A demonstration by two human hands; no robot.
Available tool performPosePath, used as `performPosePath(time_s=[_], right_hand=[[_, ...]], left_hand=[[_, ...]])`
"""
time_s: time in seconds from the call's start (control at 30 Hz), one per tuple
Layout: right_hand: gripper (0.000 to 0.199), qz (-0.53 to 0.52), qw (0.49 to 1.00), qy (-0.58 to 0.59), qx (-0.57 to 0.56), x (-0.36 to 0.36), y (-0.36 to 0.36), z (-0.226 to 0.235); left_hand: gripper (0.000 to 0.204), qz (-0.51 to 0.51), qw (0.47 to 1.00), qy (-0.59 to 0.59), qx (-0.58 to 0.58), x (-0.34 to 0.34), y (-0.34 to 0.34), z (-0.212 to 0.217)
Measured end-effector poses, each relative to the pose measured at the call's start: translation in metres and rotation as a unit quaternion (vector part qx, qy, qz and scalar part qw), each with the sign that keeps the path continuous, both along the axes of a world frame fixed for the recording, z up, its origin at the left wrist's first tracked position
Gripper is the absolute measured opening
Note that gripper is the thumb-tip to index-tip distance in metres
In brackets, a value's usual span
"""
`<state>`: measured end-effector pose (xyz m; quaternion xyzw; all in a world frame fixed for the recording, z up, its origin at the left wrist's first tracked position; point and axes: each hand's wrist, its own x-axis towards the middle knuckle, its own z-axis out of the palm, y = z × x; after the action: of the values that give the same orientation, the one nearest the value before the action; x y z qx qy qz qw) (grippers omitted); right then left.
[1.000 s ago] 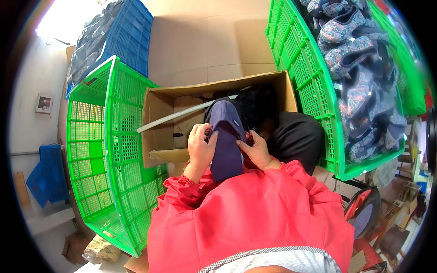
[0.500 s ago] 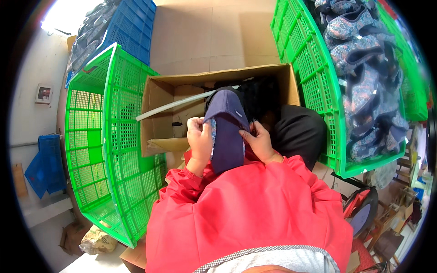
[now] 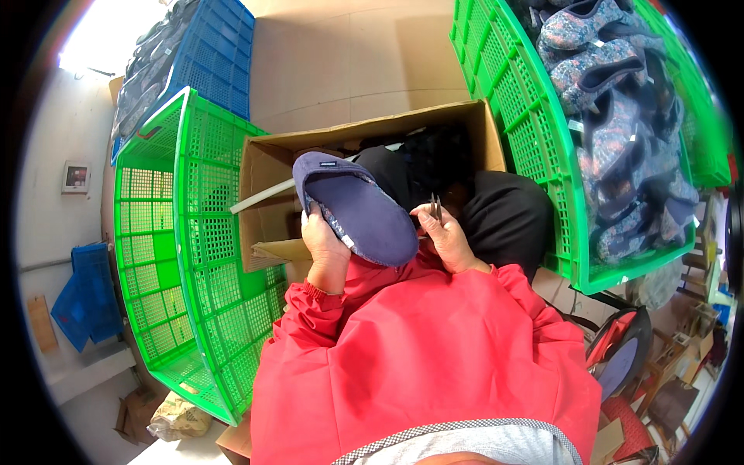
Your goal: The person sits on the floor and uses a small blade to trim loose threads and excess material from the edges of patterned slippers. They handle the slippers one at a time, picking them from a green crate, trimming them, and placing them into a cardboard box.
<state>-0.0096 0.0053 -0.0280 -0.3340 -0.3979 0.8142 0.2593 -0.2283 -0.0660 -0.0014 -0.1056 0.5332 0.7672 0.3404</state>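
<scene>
A navy slipper with a small dark label on its toe band and a flowered edge is tilted in front of my lap, its insole facing up. My left hand is closed round its left side, with the fingers partly hidden beneath it. Just right of the slipper's heel end, my right hand grips a small pair of dark thread snips, their two points upward and slightly apart. The snips do not touch the slipper.
An open cardboard box with dark items and a pale strip lies ahead. A green crate stands at left, behind it a blue crate of dark slippers. The right green crate holds several flowered slippers.
The slipper has turned, its toe swinging left and its insole now facing up. My right hand has let go of it, and snips now show in that hand.
</scene>
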Motion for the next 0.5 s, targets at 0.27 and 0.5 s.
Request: performPosePath(time_s=[0.27, 0.5], right_hand=[[0.051, 0.069, 0.996, -0.046, 0.041, 0.017, 0.003, 0.008], [0.051, 0.128, 0.991, -0.04, 0.029, 0.026, 0.007, 0.023]], left_hand=[[0.039, -0.138, 0.95, 0.277, -0.045, 0.023, -0.055, 0.0], [0.042, -0.389, 0.565, 0.721, -0.098, 0.032, -0.01, 0.064]])
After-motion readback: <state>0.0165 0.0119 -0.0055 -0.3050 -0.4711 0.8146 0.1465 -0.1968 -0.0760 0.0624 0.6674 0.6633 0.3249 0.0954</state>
